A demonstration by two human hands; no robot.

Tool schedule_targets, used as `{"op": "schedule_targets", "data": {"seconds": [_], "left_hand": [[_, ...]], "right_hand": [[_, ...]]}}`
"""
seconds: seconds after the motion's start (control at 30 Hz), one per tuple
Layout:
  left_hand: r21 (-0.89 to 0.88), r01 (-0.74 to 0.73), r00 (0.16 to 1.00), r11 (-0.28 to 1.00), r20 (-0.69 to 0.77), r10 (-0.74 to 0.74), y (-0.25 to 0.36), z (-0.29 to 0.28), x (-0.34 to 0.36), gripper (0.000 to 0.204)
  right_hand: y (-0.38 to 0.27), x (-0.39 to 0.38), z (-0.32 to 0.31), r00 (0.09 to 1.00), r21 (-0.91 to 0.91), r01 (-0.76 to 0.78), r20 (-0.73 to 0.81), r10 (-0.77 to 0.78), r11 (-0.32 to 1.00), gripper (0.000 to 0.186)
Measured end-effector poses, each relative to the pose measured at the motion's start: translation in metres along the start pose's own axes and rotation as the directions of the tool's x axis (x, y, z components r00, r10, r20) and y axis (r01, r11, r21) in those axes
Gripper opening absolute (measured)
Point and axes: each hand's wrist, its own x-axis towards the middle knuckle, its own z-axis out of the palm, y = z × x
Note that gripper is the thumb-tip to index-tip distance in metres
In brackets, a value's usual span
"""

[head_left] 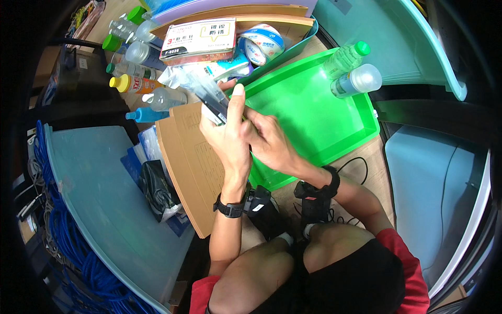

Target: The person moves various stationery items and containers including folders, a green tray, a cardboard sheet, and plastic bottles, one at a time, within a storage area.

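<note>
In front of me, my left hand (228, 144) is closed around a clear plastic packet with dark, slim contents (209, 98); I cannot make out their exact kind. Its thumb points up along the packet's side. My right hand (273, 145) meets it from the right, fingers closed at the packet's lower end, partly hidden behind the left hand. Just beyond the packet are a white and red cardboard box (200, 37) and rolls of tape (263, 43), in a teal bin (293, 56). Under the hands, the green tray (314, 154) reaches to the right.
Two bottles, one a green-capped bottle (347, 60), lie in the tray's far right corner. Several bottles, including an orange bottle (137, 84), stand at far left. A brown cardboard folder (191, 167) lies left of my hands. Blue bins (99, 199) flank me; blue cables (73, 246) hang outside the left one.
</note>
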Motion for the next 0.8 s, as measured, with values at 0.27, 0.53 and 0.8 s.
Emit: {"op": "schedule_targets", "data": {"seconds": [0.27,0.53,0.8], "left_hand": [[0.013,0.249,0.936,0.968,0.254,-0.244,0.001,-0.015,0.0,0.042],[-0.1,0.34,0.88,0.935,0.384,-0.279,-0.005,-0.026,-0.004,0.038],[0.062,0.308,0.848,0.949,0.435,-0.303,-0.008,-0.03,-0.002,0.056]], "right_hand": [[0.005,0.005,-0.026,0.986,0.043,-0.079,0.152,0.071,0.996,0.076],[-0.005,0.011,-0.041,0.928,-0.14,-0.142,0.327,0.181,0.98,0.064],[0.004,0.015,-0.04,0.931,-0.005,-0.275,0.249,0.267,0.962,0.028]]}}
